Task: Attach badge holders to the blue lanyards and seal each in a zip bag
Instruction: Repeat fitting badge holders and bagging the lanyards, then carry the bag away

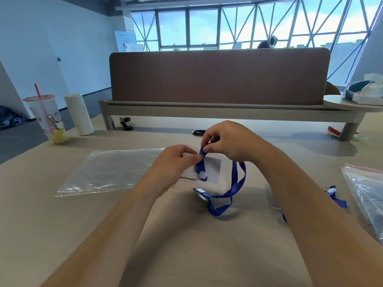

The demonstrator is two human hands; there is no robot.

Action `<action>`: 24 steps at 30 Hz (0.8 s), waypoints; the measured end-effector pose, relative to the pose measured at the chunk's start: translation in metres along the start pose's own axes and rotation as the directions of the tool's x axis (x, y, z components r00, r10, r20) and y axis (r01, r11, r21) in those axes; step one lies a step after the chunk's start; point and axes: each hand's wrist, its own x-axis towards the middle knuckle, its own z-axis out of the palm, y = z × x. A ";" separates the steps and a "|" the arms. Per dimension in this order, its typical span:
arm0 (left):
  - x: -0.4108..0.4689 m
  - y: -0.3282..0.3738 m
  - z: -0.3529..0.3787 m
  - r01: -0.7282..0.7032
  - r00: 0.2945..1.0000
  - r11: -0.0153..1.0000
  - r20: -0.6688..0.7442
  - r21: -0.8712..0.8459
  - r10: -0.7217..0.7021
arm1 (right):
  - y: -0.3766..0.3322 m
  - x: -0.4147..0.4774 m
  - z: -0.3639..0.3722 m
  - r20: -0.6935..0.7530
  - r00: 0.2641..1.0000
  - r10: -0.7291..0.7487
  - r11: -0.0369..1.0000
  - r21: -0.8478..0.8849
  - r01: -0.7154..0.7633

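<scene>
My left hand (174, 162) grips a clear badge holder (213, 170) by its left end, just above the table. My right hand (226, 141) pinches the blue lanyard (238, 183) at the holder's top edge. The strap runs down across the holder's face, past a white round piece (202, 175), then loops to the right and onto the table, where a metal clip (200, 192) lies. A clear zip bag (109, 170) lies flat to the left. At the right lie a second blue lanyard (336, 198) and a stack of red-striped zip bags (366, 187).
A plastic cup with a pink straw (48, 119) and a white roll (78, 114) stand at the far left. A black stapler (126, 123) sits under the brown divider shelf (219, 77). A red item (334, 130) lies at the back right.
</scene>
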 end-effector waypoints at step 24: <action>0.004 0.001 -0.048 0.057 0.998 0.752 0.052 -0.656 -0.030 | 0.018 -0.006 0.039 0.249 0.968 0.014 0.640 0.741 -0.200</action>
